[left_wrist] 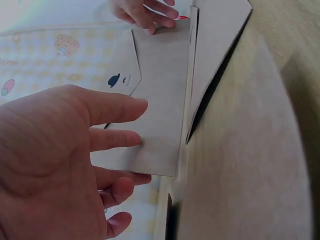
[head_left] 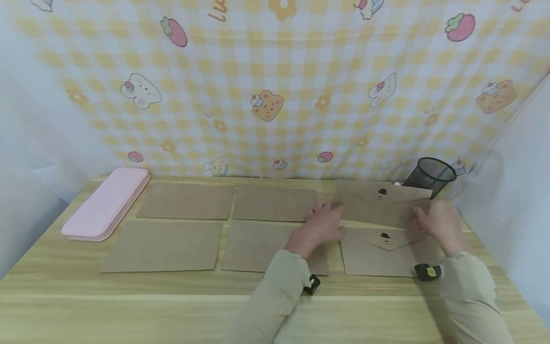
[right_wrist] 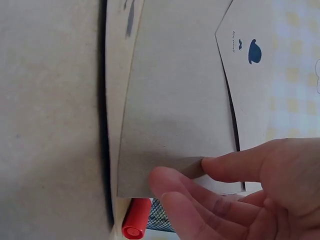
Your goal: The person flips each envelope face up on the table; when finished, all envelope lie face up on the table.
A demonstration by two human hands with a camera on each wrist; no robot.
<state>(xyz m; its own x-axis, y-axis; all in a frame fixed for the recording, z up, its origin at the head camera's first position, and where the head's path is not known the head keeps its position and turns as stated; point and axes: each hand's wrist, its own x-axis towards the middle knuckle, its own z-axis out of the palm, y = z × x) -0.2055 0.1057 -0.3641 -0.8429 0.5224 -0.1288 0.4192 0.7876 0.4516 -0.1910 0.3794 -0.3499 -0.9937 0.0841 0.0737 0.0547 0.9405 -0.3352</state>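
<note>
A brown paper envelope (head_left: 365,210) with a flap, hat and moustache print stands tilted at the back right, near a black mesh pen cup (head_left: 429,174). My right hand (head_left: 442,224) pinches the envelope near its right edge, thumb and index finger close together in the right wrist view. At its left edge my left hand (head_left: 318,227) has fingers extended, thumb and index finger over the front face in the left wrist view. Just in front lies another hat-printed envelope (head_left: 386,260), flap side up.
Plain-faced envelopes lie in two rows to the left, among them a back one (head_left: 186,200) and a front one (head_left: 165,246). A pink case (head_left: 109,203) sits at the far left. Behind the table hangs a checked curtain (head_left: 240,95). A red-capped item (right_wrist: 136,220) shows beside the mesh cup.
</note>
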